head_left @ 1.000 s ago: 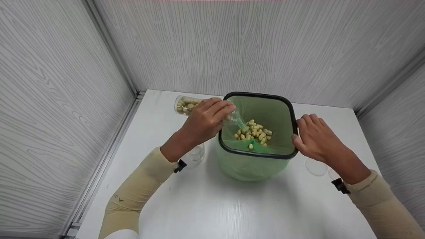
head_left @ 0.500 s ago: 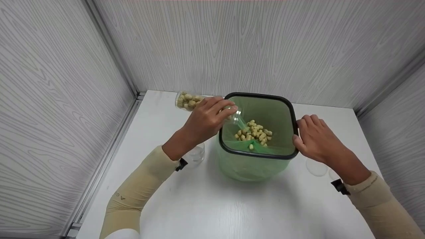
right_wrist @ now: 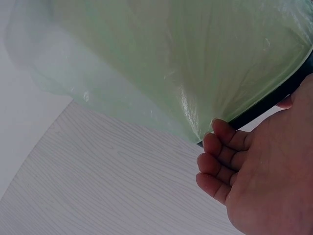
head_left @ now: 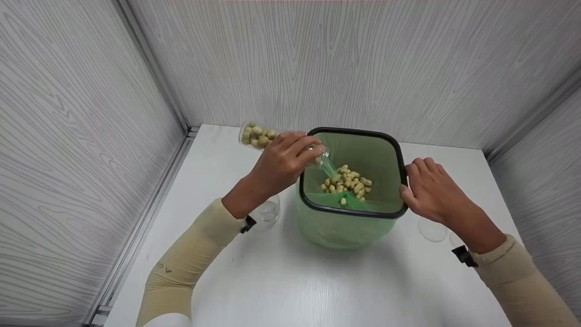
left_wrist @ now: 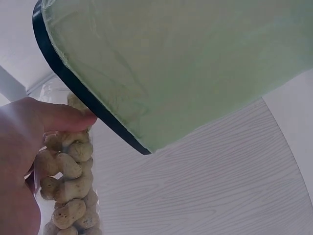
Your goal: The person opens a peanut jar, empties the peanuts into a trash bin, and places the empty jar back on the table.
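My left hand grips a clear jar of peanuts in shell, its base raised and its mouth tipped over the bin's left rim. The left wrist view shows the thumb pressed along the jar, with peanuts packed inside. A trash bin with a black rim and a thin green liner stands on the table. Loose peanuts lie heaped in the liner. At the bin's right side, my right hand holds the rim between thumb and fingers; its fingertips show beside the liner.
Behind my left wrist a clear container is partly hidden. A clear round disc lies right of the bin, with another partly covered by my right wrist. Wood-grain panels enclose the white table at the back and sides.
The jar's base has risen a little, so the jar slopes more steeply towards the bin. Peanuts inside it have shifted. My right hand and the bin have stayed nearly still.
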Demonstrator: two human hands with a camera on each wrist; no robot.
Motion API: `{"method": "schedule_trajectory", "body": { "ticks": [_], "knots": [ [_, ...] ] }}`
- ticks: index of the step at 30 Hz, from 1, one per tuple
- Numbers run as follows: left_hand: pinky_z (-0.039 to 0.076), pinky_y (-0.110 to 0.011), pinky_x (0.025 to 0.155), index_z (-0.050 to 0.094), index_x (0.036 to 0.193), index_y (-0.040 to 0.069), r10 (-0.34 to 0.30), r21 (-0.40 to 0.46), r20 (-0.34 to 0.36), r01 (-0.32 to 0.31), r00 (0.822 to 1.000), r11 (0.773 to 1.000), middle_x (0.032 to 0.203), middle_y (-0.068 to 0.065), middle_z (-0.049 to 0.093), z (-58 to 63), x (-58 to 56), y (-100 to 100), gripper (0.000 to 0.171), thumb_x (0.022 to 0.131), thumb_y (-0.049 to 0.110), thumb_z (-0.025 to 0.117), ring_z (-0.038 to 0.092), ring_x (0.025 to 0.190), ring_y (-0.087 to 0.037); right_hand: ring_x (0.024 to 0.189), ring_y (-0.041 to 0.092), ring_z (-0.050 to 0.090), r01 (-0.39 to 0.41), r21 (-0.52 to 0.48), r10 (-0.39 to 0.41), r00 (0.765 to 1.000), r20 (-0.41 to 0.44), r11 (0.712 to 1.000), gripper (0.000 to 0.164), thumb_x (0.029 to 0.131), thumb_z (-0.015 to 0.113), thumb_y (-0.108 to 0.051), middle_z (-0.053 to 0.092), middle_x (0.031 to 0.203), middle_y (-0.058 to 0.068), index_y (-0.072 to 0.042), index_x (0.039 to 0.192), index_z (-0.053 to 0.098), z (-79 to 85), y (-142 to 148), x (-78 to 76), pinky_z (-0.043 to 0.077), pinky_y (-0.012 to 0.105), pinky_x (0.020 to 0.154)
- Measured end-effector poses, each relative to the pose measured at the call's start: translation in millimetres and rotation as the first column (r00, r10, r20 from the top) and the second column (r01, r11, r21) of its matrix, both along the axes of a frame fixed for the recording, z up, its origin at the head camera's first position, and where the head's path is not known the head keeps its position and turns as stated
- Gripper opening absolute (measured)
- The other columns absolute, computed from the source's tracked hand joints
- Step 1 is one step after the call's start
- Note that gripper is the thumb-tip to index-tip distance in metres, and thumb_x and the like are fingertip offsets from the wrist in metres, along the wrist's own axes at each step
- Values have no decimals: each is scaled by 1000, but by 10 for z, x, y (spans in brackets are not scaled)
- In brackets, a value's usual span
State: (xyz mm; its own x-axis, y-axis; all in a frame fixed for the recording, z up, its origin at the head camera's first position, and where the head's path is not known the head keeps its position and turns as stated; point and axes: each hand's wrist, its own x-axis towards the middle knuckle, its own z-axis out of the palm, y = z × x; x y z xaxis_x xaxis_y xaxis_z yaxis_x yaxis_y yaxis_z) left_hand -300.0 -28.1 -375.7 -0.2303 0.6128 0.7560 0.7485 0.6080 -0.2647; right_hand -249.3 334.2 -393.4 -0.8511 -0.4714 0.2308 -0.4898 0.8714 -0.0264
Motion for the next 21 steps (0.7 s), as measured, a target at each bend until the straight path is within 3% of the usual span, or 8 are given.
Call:
{"method": "schedule_trajectory", "body": {
  "ticks": [9,21],
  "knots": [
    [51,-35,93,71,114,17,-7,-14,-22,7,1000,1000,115,-3,70,-9,-28,10,20,100,16,56,62,106,-23,79,25,34,5,-2,-5,1000,6,1000,21,94,43,-22,43,86,11,-1,90,42,0,0,-2,26,38,71],
    [51,-34,96,70,115,16,28,-57,-63,-31,998,998,117,-3,70,-25,-34,24,22,100,13,55,62,108,-22,78,25,33,-8,2,8,1000,-14,1000,21,94,43,-20,43,87,12,0,91,42,-23,6,-12,26,38,71]
  ]
}}
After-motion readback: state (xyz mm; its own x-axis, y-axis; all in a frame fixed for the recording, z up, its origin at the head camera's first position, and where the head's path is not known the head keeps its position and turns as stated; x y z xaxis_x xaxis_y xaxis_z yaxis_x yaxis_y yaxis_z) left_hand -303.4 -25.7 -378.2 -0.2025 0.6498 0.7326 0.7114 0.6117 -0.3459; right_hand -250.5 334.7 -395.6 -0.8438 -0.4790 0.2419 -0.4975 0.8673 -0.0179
